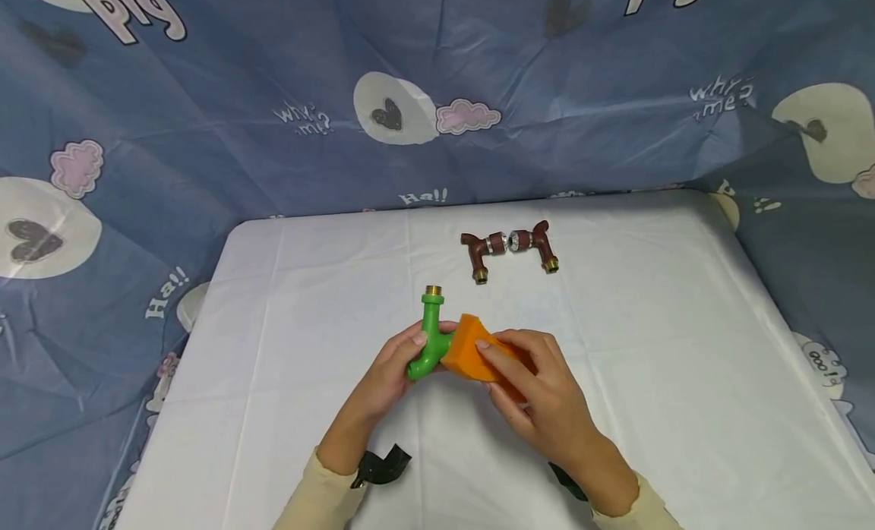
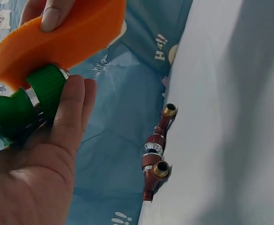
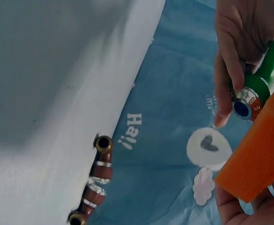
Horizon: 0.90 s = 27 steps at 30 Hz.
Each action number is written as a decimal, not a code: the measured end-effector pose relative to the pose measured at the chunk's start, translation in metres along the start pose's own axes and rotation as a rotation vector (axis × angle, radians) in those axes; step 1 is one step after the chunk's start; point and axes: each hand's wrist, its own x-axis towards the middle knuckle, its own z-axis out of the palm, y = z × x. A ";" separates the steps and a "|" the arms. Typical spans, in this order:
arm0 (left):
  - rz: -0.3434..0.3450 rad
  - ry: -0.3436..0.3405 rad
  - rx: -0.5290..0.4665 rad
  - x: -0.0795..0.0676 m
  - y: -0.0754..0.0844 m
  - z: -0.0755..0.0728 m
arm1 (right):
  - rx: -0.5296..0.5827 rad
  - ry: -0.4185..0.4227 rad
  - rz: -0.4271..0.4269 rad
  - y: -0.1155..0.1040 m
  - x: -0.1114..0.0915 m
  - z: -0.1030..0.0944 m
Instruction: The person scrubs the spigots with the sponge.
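My left hand (image 1: 388, 374) grips a green faucet (image 1: 432, 325), with the thumb across its body and its brass threaded end pointing away from me. In the left wrist view, the fingers lie along the faucet's ribbed green collar (image 2: 50, 89). An orange sponge (image 1: 470, 349) is pinched between the thumb and fingers of my right hand (image 1: 550, 397). It is held right beside the faucet and hides part of it in the head view. The right wrist view shows the faucet's round end with a blue centre (image 3: 242, 108) near the sponge's edge; contact there is unclear.
Two brown faucets with brass ends, a left one (image 1: 483, 249) and a right one (image 1: 538, 245), lie end to end near the back of the white-covered table (image 1: 307, 310). Behind the table hangs a blue printed cloth (image 1: 273, 74). Black pieces (image 1: 384, 465) sit at both wrists.
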 end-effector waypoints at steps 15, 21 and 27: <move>-0.032 -0.049 -0.001 0.004 -0.011 -0.001 | -0.050 -0.093 0.122 0.025 -0.013 -0.017; -0.046 -0.036 0.060 0.002 -0.014 0.001 | 0.041 -0.062 0.139 0.019 0.001 -0.018; -0.029 -0.033 0.121 0.000 -0.017 0.004 | 0.079 -0.096 0.164 0.008 0.011 -0.009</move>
